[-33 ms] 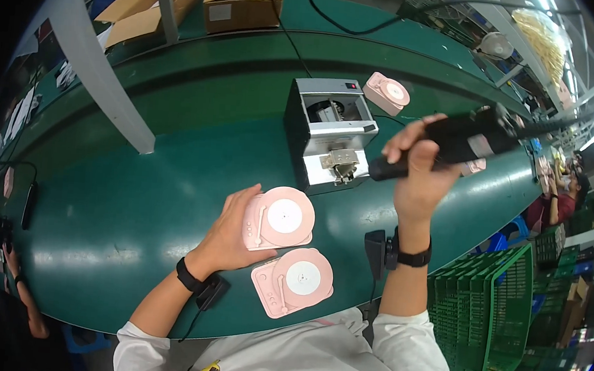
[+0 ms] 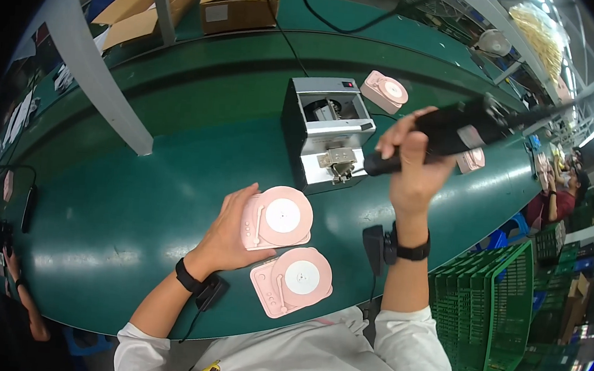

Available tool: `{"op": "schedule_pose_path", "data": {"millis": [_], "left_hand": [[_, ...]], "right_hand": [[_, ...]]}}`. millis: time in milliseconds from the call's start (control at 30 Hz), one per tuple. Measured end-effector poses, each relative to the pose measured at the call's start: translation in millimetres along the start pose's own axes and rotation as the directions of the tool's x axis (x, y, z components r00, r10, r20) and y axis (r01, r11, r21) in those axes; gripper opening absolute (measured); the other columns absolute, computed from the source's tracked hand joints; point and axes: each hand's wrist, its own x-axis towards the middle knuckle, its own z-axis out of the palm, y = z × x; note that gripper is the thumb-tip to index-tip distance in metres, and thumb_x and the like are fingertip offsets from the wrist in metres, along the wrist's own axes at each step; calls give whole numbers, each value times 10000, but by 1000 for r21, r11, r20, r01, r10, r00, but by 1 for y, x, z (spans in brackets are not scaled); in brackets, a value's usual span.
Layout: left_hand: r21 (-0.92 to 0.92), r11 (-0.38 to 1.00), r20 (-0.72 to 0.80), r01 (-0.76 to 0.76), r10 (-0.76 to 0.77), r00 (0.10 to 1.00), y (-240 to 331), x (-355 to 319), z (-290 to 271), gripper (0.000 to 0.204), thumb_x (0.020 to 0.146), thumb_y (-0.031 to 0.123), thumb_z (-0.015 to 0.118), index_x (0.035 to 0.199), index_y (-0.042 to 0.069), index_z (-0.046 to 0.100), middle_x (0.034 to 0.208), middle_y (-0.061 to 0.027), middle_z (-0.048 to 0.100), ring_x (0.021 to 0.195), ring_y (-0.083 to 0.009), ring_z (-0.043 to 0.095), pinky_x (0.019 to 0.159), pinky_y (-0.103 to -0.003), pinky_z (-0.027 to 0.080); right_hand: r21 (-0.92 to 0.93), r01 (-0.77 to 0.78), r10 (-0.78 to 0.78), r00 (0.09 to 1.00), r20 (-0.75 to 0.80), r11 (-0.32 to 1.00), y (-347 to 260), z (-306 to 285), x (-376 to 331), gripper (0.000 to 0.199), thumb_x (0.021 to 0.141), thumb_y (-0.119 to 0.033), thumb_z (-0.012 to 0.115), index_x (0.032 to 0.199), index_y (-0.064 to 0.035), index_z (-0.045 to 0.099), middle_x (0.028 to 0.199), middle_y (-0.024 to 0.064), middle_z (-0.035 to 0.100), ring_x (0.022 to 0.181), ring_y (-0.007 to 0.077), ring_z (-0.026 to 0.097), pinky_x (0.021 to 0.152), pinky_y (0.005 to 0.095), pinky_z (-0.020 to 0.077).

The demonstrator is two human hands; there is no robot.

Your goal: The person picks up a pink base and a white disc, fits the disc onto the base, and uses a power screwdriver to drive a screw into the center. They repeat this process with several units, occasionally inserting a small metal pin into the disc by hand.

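Note:
My left hand (image 2: 224, 230) grips the left side of a pink turntable-shaped device (image 2: 283, 216) with a white disc, thumb along its near edge. A second pink turntable-shaped device (image 2: 291, 283) lies just nearer to me, untouched. Raised over the right of the bench, my right hand (image 2: 417, 168) is wrapped round a black electric screwdriver (image 2: 447, 138), blurred by motion. The driver's tip points left, close to the metal front of a grey screw feeder (image 2: 337, 136). Whether the bit touches the feeder, I cannot tell.
Another pink device (image 2: 385, 91) stands behind the feeder, and one (image 2: 471, 160) lies beyond my right hand. Green crates (image 2: 478, 318) stand at right. A grey post (image 2: 104, 66) rises at left; a cardboard box (image 2: 239, 6) sits at the back. Other people work at both sides.
My right hand and the electric screwdriver have shifted slightly left, bringing the tip closer to the screw feeder's front. My left hand keeps its hold on the pink device.

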Motion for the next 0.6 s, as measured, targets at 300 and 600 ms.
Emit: {"op": "schedule_pose_path", "data": {"millis": [300, 600], "left_hand": [[2, 1000, -28, 5, -5, 1000, -2, 2, 1, 1211, 626, 249, 979, 1579, -32, 287, 1524, -257, 446, 1426, -427, 428, 1201, -478, 392], [58, 998, -124, -4, 12, 992, -9, 1, 0, 1168, 638, 238, 977, 1563, -26, 314, 1530, -259, 430, 1425, -439, 409, 1195, -486, 393]], "right_hand": [[-20, -133, 134, 991, 21, 991, 15, 14, 8, 212, 1016, -168, 674, 966, -21, 530, 628, 42, 516, 467, 145, 487, 494, 324, 463], [-92, -225, 225, 974, -15, 970, 16, 20, 0, 168, 987, -114, 660, 921, -10, 547, 621, 56, 534, 465, 151, 498, 484, 325, 463]]}}
